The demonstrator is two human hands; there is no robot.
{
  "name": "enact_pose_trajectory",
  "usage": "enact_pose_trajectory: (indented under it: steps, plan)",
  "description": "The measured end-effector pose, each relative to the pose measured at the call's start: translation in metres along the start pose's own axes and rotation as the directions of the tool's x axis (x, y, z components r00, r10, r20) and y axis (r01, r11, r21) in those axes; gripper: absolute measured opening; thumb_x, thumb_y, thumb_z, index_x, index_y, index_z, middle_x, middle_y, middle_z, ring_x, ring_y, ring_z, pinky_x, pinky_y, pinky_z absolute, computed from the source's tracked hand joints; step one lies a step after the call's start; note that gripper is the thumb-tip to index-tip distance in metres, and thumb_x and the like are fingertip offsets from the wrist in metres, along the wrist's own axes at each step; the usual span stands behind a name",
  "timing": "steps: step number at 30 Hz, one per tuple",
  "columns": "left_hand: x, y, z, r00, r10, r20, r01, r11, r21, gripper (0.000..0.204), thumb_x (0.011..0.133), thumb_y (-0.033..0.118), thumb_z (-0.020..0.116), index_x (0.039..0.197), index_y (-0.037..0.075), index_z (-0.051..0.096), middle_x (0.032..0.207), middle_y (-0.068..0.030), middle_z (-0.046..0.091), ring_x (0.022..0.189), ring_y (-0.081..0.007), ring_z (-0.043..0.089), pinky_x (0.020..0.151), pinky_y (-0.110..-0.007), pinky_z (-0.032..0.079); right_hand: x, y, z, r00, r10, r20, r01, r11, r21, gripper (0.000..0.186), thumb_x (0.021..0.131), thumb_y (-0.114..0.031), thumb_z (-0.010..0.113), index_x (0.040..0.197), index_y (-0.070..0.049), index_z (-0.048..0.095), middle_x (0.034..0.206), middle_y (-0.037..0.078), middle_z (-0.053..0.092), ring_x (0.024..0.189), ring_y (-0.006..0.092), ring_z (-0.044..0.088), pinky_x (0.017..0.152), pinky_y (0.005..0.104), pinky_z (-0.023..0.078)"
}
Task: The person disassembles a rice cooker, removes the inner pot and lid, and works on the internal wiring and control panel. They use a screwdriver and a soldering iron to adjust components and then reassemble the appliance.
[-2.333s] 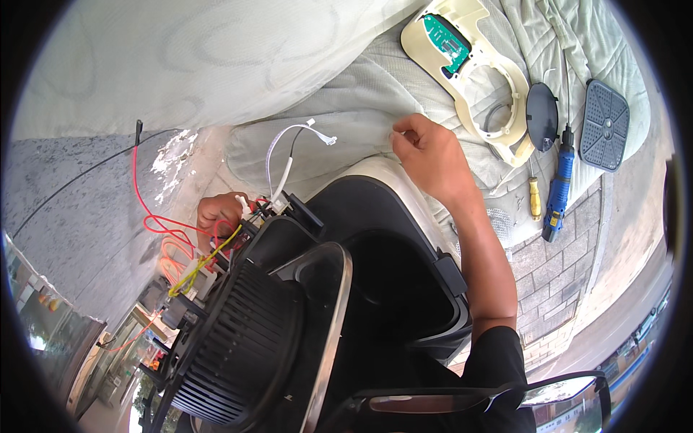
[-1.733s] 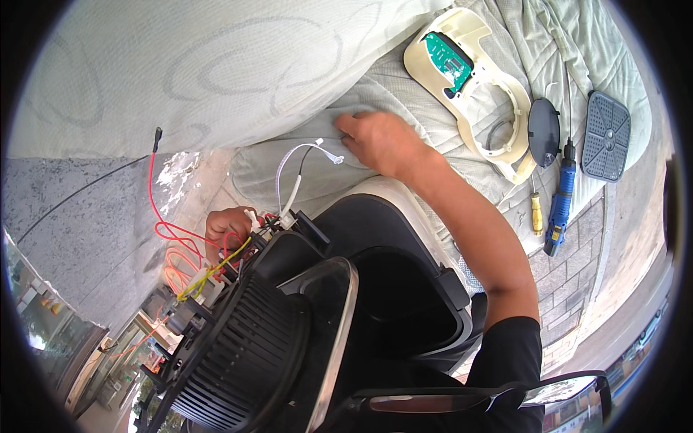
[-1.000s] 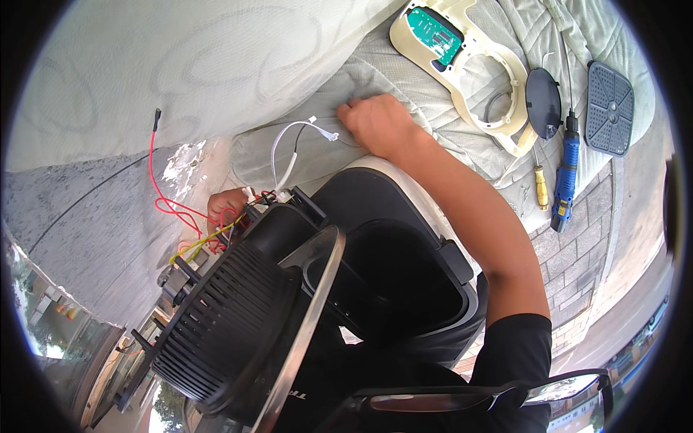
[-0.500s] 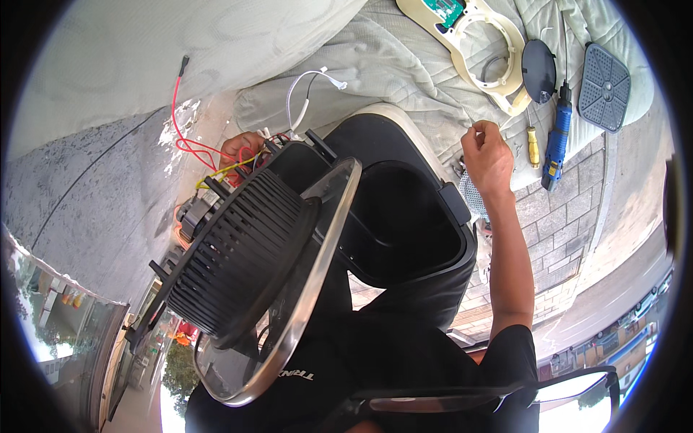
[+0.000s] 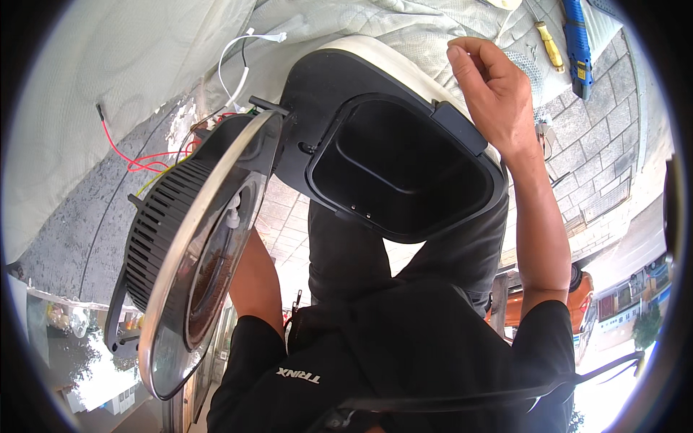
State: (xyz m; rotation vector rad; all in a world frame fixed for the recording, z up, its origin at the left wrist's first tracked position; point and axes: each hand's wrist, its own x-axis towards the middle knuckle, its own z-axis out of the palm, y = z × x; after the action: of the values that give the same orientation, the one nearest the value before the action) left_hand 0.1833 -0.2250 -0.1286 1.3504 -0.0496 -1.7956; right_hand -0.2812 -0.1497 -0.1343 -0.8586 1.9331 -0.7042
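A black and cream appliance body (image 5: 296, 94) with a deep rounded-square well (image 5: 397, 144) sits tilted over my knees. To its left stands a lid assembly (image 5: 155, 224) on edge: a slatted black housing, a metal-rimmed clear disc and a rusty brown heater recess. My left forearm (image 5: 258, 278) runs behind this lid; the hand itself is hidden. My right hand (image 5: 498, 97) hovers past the body's right edge, near the black latch block (image 5: 460, 128). Its fingers are curled closed; what they hold, if anything, is hidden. Red wires (image 5: 137, 160) and a white-plugged cable (image 5: 231, 58) trail from the lid.
Pale crumpled cloth (image 5: 404, 25) covers the far area. At the upper right lie a yellow-handled screwdriver (image 5: 550, 49), a blue power screwdriver (image 5: 577, 50) and a perforated grey piece (image 5: 521, 68). Brick paving (image 5: 603, 133) lies on the right.
The view has shifted. The lid assembly has turned further on edge, showing its heater side, and now hides my left hand. My right hand appears higher, with its fingers still curled.
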Motion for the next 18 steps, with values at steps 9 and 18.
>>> enact_pose_trajectory:
  steps: [9, 18]
  plan:
    - [-0.006, 0.008, 0.012, 1.0, -0.017, -0.017, 0.018, 0.998, 0.061, 0.039, 0.113, 0.035, 0.044, 0.132, 0.004, 0.055, 0.118, -0.0094, 0.051, 0.101, -0.0253, 0.043, 0.087, -0.037, 0.033, -0.02, -0.058, -0.05, 0.81, -0.544, 0.219, 0.013, 0.389, 0.921, 0.021, 0.105, -0.007, 0.061, 0.123, -0.01, 0.071, 0.115, 0.009, 0.065, 0.092, 0.0189, 0.068, 0.079, 0.0322, 0.054]
    - [-0.011, 0.01, 0.016, 0.999, -0.035, -0.012, 0.036, 0.995, 0.092, 0.04, 0.113, 0.036, 0.044, 0.134, 0.004, 0.055, 0.121, -0.0099, 0.05, 0.104, -0.0261, 0.043, 0.089, -0.038, 0.032, -0.047, -0.051, -0.13, 0.617, -0.737, 0.277, -0.081, 0.291, 0.953, 0.011, 0.095, -0.017, 0.081, 0.106, -0.019, 0.081, 0.117, 0.005, 0.066, 0.095, 0.0194, 0.07, 0.078, 0.033, 0.055]
